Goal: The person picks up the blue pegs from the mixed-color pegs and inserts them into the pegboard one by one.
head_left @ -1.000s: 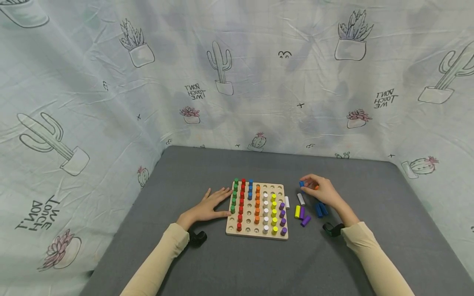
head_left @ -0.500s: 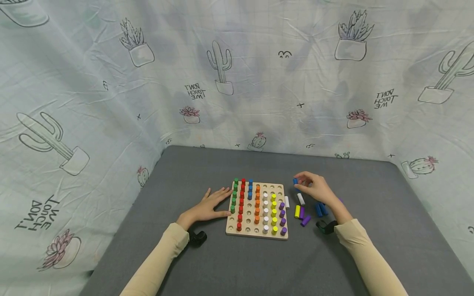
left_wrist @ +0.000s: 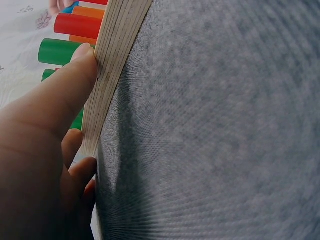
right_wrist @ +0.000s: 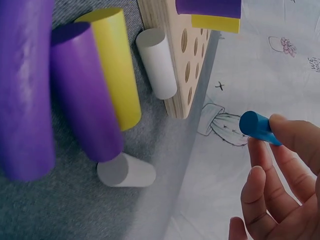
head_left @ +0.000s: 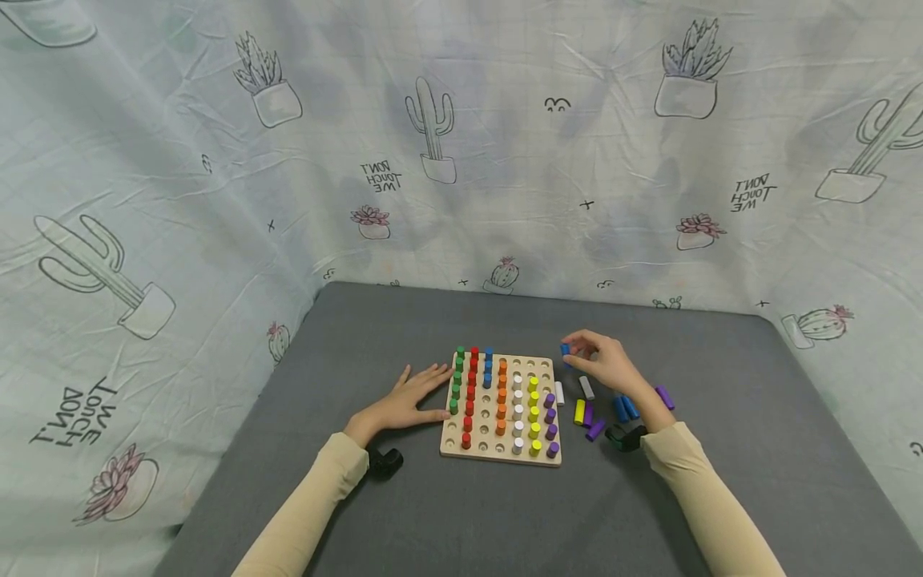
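My right hand (head_left: 608,365) pinches a blue peg (head_left: 566,350) between thumb and fingers, just right of the board's far right corner. In the right wrist view that peg (right_wrist: 255,125) is held apart from the board. A square wooden pegboard (head_left: 538,365) carries columns of upright green, red, blue, orange, white, yellow and purple pegs. Against its left edge lies my left hand (head_left: 398,402), fingers spread and thumb touching the side near a green peg (head_left: 453,407). The left wrist view shows the thumb (left_wrist: 75,80) on the board's edge beside a green peg (left_wrist: 60,51).
Loose pegs lie right of the board: a white one (head_left: 559,393) touching its edge, another white one (head_left: 586,389), a yellow one (head_left: 580,412), several purple ones (head_left: 595,430) and two blue ones (head_left: 622,409). A patterned cloth (head_left: 505,200) hangs behind the grey table (head_left: 461,521).
My right hand has moved left towards the board with the blue peg, uncovering a purple peg at the far right. My left hand has stayed at the board's edge.
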### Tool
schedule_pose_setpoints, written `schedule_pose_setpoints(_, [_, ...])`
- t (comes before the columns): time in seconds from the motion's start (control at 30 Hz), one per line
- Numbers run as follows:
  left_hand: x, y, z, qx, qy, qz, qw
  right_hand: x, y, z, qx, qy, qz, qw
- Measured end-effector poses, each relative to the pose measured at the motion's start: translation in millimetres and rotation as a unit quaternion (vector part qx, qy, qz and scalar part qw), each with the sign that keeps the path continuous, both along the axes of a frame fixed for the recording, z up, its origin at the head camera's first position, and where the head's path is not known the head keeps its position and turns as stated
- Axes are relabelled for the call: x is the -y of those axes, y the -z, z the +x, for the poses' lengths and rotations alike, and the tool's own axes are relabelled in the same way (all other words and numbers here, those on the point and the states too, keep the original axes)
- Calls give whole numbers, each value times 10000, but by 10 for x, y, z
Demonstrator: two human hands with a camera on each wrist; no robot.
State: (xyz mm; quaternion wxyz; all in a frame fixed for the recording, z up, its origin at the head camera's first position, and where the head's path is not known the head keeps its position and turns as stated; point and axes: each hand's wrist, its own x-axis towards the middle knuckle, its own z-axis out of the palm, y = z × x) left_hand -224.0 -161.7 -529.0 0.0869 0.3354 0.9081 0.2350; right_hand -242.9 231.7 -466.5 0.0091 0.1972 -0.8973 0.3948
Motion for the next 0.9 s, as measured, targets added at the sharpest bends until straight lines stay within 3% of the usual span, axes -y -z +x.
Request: schedule_pose_setpoints(0.9, [3, -6, 13, 80, -59, -96, 9999, 276, 7, -49, -106, -268, -280, 9992])
